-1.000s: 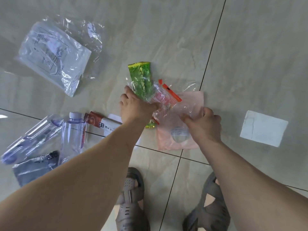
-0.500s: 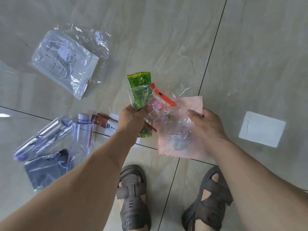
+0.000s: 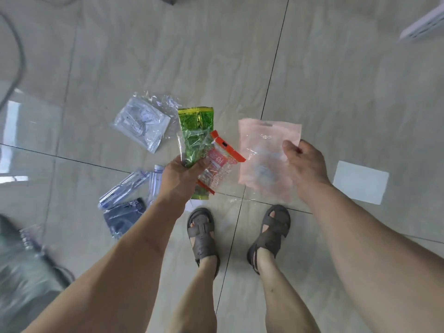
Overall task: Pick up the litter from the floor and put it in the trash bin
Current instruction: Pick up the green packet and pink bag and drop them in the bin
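My left hand [image 3: 181,175] grips a green foil wrapper [image 3: 195,131] together with a red-and-clear snack wrapper [image 3: 219,164], both held up above the floor. My right hand [image 3: 306,168] holds a pale pink plastic bag [image 3: 263,150] by its right edge, also lifted. On the tiles lie a clear bag with printed paper [image 3: 141,123], a plastic bottle [image 3: 155,183], a clear flattened package [image 3: 122,192], a dark pouch [image 3: 125,217] and a white paper sheet [image 3: 360,185]. No trash bin is clearly visible.
My two sandalled feet [image 3: 204,236] stand just below the hands. A blurred grey-and-clear object [image 3: 26,260] sits at the lower left. A dark cable [image 3: 20,56] curves at the upper left, and a white slatted object [image 3: 425,24] shows at the upper right corner.
Both hands have risen from the floor, carrying the wrappers and the pink bag up. The view has pulled back, showing more floor and my legs.
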